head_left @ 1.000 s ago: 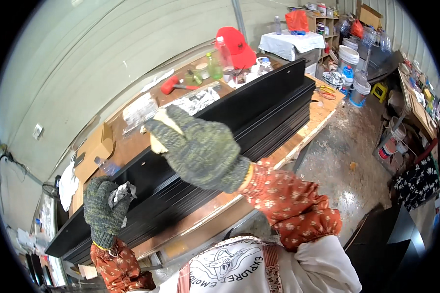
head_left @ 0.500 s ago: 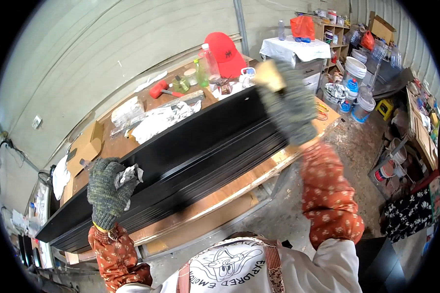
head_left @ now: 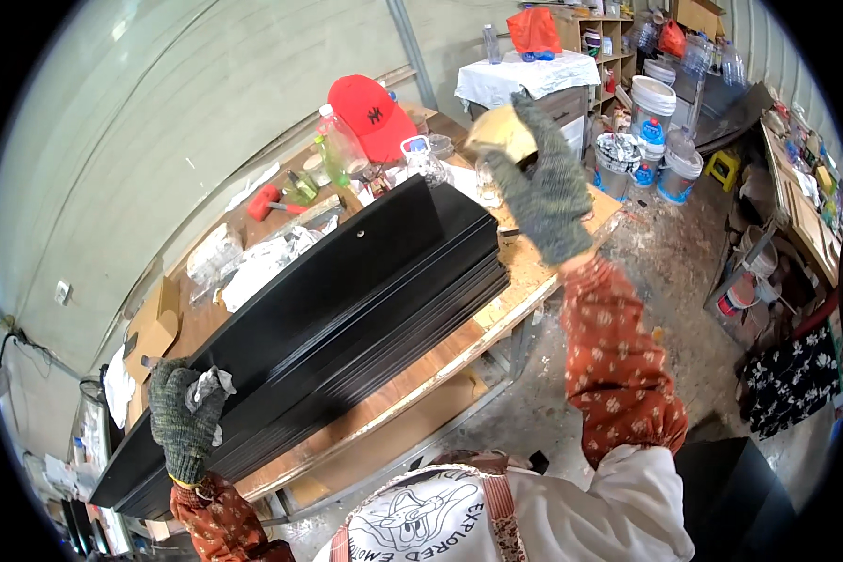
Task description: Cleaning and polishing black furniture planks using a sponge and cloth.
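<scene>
Both of my hands wear grey-green knitted gloves. A long black panel point(head_left: 300, 300) lies slantwise along the bench on a stack of similar black ribbed pieces point(head_left: 412, 328). My left hand point(head_left: 185, 421) is closed around a crumpled white rag point(head_left: 212, 386) at the panel's near left part, by its long edge. Past the panel's right end, my right hand point(head_left: 545, 192) is raised, gripping a pale yellow pad point(head_left: 503, 136) between thumb and fingers. It appears apart from the panel. The pad's exact kind is unclear.
Behind the panel, the wooden bench point(head_left: 421, 348) holds a red mallet point(head_left: 264, 202), a red cap point(head_left: 370, 117), a green bottle point(head_left: 331, 161), white rags point(head_left: 272, 258) and a cardboard box point(head_left: 162, 318). Buckets point(head_left: 653, 98) stand on the floor at right, beyond a cloth-covered cabinet point(head_left: 534, 80).
My right hand, blurred over the panel's right end before, is now beyond it with the pad, uncovering that end. My left hand keeps the rag. The whole view has shifted.
</scene>
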The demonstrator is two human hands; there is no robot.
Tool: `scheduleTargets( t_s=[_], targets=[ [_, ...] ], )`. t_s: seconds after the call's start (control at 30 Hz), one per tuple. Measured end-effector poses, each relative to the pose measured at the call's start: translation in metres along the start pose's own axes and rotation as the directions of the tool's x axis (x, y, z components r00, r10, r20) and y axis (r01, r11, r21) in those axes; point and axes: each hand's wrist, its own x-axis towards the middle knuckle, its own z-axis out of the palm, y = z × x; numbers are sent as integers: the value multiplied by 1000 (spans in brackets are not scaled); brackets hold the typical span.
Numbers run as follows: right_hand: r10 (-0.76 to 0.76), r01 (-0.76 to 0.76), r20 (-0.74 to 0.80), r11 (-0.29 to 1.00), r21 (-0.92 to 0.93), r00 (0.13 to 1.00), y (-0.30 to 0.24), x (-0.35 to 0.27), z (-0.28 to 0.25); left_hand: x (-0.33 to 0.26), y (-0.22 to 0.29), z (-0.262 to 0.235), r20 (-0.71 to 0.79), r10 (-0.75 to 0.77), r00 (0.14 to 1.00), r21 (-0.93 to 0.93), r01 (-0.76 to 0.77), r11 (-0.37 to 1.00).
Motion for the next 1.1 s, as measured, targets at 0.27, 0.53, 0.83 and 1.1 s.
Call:
scheduleTargets(
  t_s=[0.27, 0.53, 0.83, 1.1],
  targets=[
    [259, -290, 161, 932, 216, 952, 36, -18, 24, 25, 42, 11, -8, -31, 1000, -114, 29, 993],
    [597, -615, 146, 764, 196, 789, 84, -28, -18, 22, 51, 10, -78, -60, 995, -231, 41, 972],
    [339, -208, -126, 788, 580, 932, -62, 12, 48, 63, 98, 5, -4, 74, 997, -164, -73, 984],
    [-50, 20, 308, 995, 102, 950, -138, -25, 121, 45, 86, 7, -187, -201, 961, -479, 89, 873]
  ],
)
